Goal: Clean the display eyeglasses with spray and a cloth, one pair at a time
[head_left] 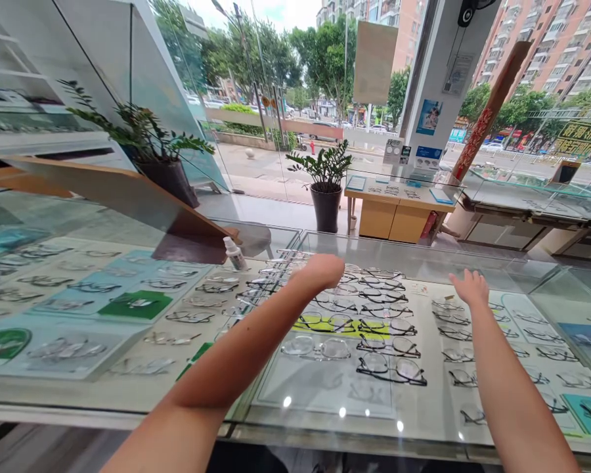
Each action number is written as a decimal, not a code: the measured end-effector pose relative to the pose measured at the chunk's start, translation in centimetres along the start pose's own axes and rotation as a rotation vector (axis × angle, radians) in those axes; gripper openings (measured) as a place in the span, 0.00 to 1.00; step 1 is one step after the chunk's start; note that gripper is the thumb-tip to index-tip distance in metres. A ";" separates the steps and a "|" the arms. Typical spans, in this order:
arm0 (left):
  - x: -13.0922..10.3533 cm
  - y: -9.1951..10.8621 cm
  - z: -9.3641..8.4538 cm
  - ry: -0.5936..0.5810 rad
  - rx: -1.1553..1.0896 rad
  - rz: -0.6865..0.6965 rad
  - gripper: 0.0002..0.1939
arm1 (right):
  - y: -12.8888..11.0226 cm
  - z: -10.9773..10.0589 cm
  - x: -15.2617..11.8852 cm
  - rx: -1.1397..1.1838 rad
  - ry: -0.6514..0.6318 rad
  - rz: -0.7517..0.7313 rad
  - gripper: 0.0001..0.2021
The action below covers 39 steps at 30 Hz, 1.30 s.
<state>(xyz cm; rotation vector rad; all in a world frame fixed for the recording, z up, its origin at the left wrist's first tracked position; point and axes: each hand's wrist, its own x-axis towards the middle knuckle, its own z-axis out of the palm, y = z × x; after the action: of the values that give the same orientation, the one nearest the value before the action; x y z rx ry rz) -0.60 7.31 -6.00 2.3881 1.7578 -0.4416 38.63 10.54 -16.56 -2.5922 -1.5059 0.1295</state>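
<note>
My left hand (324, 270) is stretched out over the far part of a glass display counter, above rows of eyeglasses (324, 323). Its wrist is bent and the fingers are hidden from me, so what it holds, if anything, does not show. My right hand (470, 287) hovers farther right, open with its fingers apart, near a column of dark-framed glasses (454, 320). A clear-framed pair (316, 348) and a black-framed pair (393, 369) lie near the front. Left of my left hand, a small white spray bottle (235, 253) stands on the counter.
More glasses lie on pale, teal and green panels (136, 303) at the left. A wooden board (123, 194) leans over the counter there. Beyond the glass counter (389, 248) are a potted plant (326, 197), a wooden display table (398, 213) and large windows facing a street.
</note>
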 end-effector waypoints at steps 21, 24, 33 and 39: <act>-4.0 -2.5 -2.6 0.172 -0.007 0.035 0.10 | -0.2 0.2 0.2 0.006 -0.012 0.002 0.37; -6.1 -3.0 -3.6 0.274 -0.095 0.133 0.12 | -0.2 0.4 0.3 0.011 0.001 0.000 0.37; -7.9 -2.9 -4.2 0.501 -0.669 0.497 0.14 | -0.3 0.2 0.2 0.033 0.009 -0.001 0.37; -8.4 -1.9 -4.6 0.497 -0.940 0.576 0.13 | -0.3 0.2 0.2 0.079 0.029 -0.005 0.36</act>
<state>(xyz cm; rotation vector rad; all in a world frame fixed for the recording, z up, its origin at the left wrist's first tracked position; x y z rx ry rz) -3.99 1.58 1.10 2.1487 0.9164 0.9032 38.49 10.89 -16.69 -2.5177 -1.4667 0.1479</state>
